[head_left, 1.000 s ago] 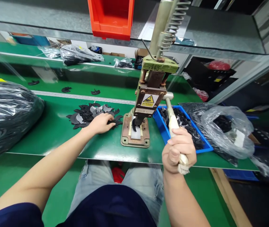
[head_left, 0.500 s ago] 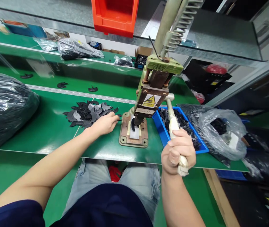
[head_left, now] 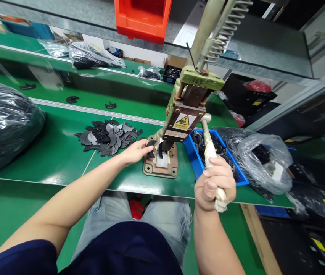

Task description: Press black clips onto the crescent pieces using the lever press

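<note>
My left hand (head_left: 137,151) pinches a curved black piece (head_left: 152,143) at the left side of the hand press (head_left: 181,124). Another curved black piece (head_left: 160,150) lies on the light plate (head_left: 162,162) of the press base (head_left: 148,169), under the ram. My right hand (head_left: 216,183) is wrapped round the press lever (head_left: 209,149), whose grip is covered in pale tape. A pile of curved black and grey pieces (head_left: 112,139) lies on the green table, left of the press.
Right of the press stands a blue bin (head_left: 189,152) full of small black parts, beside an open clear bag (head_left: 268,162). A large filled bag (head_left: 5,126) sits at the left. Overhead, an orange bin (head_left: 143,21) rests on a metal shelf (head_left: 73,23).
My left hand has moved right, from beside the pile to the press base, carrying the curved black piece. My right hand stays on the lever. The view has shifted slightly.
</note>
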The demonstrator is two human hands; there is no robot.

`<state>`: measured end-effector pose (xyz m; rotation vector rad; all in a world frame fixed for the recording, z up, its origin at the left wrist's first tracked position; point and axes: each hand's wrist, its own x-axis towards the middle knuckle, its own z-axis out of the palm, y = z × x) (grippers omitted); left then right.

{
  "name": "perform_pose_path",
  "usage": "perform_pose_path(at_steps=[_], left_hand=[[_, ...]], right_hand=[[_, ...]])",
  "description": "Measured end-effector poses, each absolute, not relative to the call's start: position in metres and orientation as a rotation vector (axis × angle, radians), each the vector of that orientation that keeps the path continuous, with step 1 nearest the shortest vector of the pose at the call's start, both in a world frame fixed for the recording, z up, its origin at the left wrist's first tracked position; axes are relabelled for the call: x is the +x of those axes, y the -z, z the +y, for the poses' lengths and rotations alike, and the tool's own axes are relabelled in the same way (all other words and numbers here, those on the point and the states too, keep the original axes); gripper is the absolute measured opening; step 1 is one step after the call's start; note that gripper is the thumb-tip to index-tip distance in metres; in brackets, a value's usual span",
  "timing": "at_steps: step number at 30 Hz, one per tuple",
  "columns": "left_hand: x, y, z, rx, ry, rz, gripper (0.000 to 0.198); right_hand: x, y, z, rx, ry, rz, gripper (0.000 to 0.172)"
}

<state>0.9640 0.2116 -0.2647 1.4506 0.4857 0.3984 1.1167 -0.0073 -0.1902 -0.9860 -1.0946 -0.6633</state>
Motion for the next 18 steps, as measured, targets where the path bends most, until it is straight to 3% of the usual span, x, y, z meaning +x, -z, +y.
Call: perform_pose_path(at_steps=[4, 8, 18], left_hand=[[0.972, 0.259, 0.201, 1.263, -0.304, 0.432, 0.057], [0.970, 0.264, 0.211, 1.299, -0.410, 0.562, 0.049], [0.985, 0.266, 0.226, 1.686, -0.263, 0.660, 0.028]], right_hand=[[1.119, 0.191, -0.004, -0.956, 0.710, -1.086, 0.035], [1.118, 0.191, -0.003, -0.968, 0.693, -1.096, 0.035], [1.114, 0.189, -0.005, -0.979, 0.671, -1.077, 0.033]])
